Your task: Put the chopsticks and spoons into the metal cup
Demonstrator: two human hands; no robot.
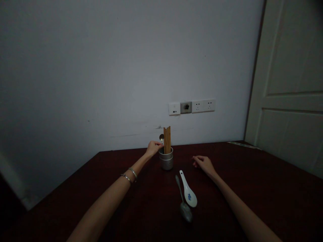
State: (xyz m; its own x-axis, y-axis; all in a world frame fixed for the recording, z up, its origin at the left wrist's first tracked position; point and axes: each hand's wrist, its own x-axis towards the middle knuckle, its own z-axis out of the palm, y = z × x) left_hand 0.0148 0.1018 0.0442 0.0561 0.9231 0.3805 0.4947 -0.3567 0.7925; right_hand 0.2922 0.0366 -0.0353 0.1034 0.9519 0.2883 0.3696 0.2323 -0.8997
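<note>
The nearer left hand (153, 148) pinched an upright, round-bowled metal spoon (162, 137) left in the grey cylindrical metal holder (166, 164), the loose, empty right hand (204, 164) right of it.

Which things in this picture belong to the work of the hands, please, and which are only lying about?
Likely part of the work:
small spoon, left hand at its handle
metal holder
chopsticks in the holder
perhaps white spoon and metal spoon, lying on the table

Apparently not involved:
wall sockets
door
flat strip at the table's far edge
</note>
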